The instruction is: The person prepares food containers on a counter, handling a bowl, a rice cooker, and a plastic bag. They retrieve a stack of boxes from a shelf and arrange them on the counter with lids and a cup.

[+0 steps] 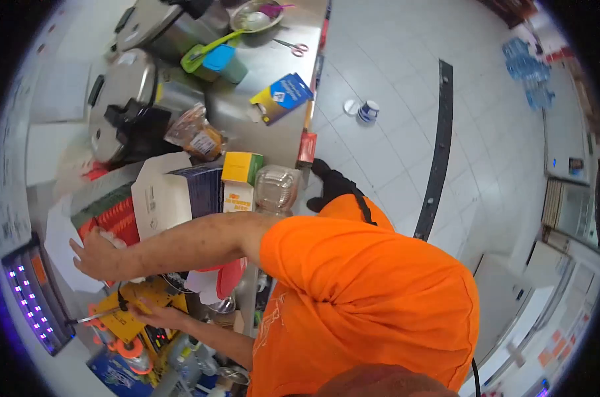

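Note:
My right hand (100,257) reaches over an opened white box of red packets (118,215), its fingers spread at the box's near end. Some white material (112,239) shows beside its fingers. Lower down, my left hand (153,313) lies with fingers stretched out against a yellow device (118,316) that has a black cable and a metal rod. Next to the red packets stands a white box of dark blue packets (204,190). My right forearm hides part of these boxes.
Large metal pots (124,89) line the back of the steel counter (263,63). A yellow-green carton (241,169), a clear plastic container (275,187) and a blue-yellow box (283,99) lie nearer its edge. A lit LED panel (36,298) is at left. A cup (368,112) stands on the floor.

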The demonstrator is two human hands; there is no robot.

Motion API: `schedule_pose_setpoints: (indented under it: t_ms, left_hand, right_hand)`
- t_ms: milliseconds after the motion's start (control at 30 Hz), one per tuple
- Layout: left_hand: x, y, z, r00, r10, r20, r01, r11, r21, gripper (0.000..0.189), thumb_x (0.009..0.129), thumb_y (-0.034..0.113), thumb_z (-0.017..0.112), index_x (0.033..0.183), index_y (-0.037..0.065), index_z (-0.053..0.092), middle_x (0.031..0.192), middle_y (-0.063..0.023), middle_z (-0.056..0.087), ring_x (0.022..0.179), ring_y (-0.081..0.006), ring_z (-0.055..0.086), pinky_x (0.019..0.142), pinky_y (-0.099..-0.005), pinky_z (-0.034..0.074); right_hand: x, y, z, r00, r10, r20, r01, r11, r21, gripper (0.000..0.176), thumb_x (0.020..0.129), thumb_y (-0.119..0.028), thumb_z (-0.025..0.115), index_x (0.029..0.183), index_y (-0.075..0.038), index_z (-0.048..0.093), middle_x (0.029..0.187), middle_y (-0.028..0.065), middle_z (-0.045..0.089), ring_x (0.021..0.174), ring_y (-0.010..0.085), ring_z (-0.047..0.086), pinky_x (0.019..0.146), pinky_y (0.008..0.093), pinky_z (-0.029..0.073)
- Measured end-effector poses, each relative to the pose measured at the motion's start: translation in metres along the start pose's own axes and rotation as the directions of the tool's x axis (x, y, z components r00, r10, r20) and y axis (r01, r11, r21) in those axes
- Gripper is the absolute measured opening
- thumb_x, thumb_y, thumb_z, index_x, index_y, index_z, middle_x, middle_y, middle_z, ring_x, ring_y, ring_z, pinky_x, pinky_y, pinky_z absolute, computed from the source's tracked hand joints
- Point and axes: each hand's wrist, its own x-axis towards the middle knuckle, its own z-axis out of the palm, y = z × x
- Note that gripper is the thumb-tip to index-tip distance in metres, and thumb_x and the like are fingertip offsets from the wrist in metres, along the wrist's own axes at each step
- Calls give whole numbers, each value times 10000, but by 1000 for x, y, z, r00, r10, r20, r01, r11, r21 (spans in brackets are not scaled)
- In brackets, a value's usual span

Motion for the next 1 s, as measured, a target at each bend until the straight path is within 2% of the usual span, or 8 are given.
schedule_pose_setpoints:
  t_ms: [267, 367, 500, 733, 800, 833, 900, 1000]
  left_hand:
    - [121, -10, 71, 881, 408, 239, -465, 840, 281, 732, 840, 412, 743, 1340, -52, 480, 1323, -257, 526, 1239, -398, 484, 1066, -464, 362]
    - [117, 0, 76, 941, 269, 205, -328, 877, 352, 725, 818, 424, 762, 1302, -53, 509, 1288, -243, 555, 1213, -386, 508, 1048, -461, 386]
    - [112, 25, 72, 898, 430, 93, -417, 765, 491, 687, 829, 401, 759, 1298, -38, 515, 1281, -228, 552, 1213, -361, 513, 1048, -443, 395]
    - [18, 164, 88, 937, 345, 53, -304, 882, -360, 560, 895, 286, 699, 1285, -51, 480, 1311, -202, 525, 1165, -311, 550, 1022, -451, 431]
    - [-52, 189, 109, 933, 133, 335, 83, 825, -558, 517, 861, 265, 703, 1234, -27, 495, 1155, -168, 614, 1015, -279, 621, 919, -411, 484]
    - [-126, 277, 142, 605, 542, 583, 93, 679, -729, 440, 806, 189, 723, 1167, 4, 552, 1140, -157, 626, 1022, -287, 621, 953, -411, 453]
    - [-190, 328, 188, 137, 566, 813, 231, 780, -582, 445, 744, 99, 771, 1150, 22, 603, 1171, -134, 634, 1060, -311, 611, 961, -397, 449]
    - [-328, 331, 290, -183, 340, 923, 468, 855, -222, 420, 835, 176, 744, 1201, 47, 586, 1139, -97, 640, 1059, -219, 598, 892, -353, 478]
  right_hand:
    - [-177, 126, -121, 964, 24, -263, 104, 881, 461, 442, 670, -236, 779, 1066, -123, 620, 1209, 136, 573, 885, 305, 651, 672, 385, 546]
    - [-301, 211, -129, 931, 264, -252, -137, 893, 429, 429, 695, -266, 809, 1052, -99, 640, 1087, 115, 648, 986, 281, 635, 843, 418, 525]
    - [-515, 303, -170, 412, 909, -66, -892, 417, 175, 326, 822, -295, 691, 1032, -50, 649, 958, 153, 687, 923, 313, 651, 862, 427, 502]
    - [-729, 284, -306, -383, 889, -251, -865, -440, -240, 658, 725, -388, 732, 1272, -90, 519, 1170, 208, 644, 1106, 388, 611, 929, 473, 489]
    - [-713, 285, -329, -546, 810, -213, -730, -585, -354, 845, 713, -500, 769, 1378, -97, 437, 1207, 198, 632, 1122, 383, 609, 946, 494, 480]
    - [-715, 317, -341, -587, 792, -167, -690, -597, -409, 938, 699, -539, 773, 1421, -100, 367, 1221, 196, 626, 1127, 378, 609, 946, 498, 480]
    - [-711, 366, -339, -651, 755, -81, -618, -589, -520, 1127, 670, -618, 782, 1508, -107, 227, 1248, 191, 613, 1137, 370, 608, 945, 508, 478]
    - [-747, 456, -329, -643, 766, 2, -645, -540, -541, 1299, 642, -616, 804, 1550, -148, 2, 1257, 198, 602, 1150, 359, 604, 947, 489, 481]
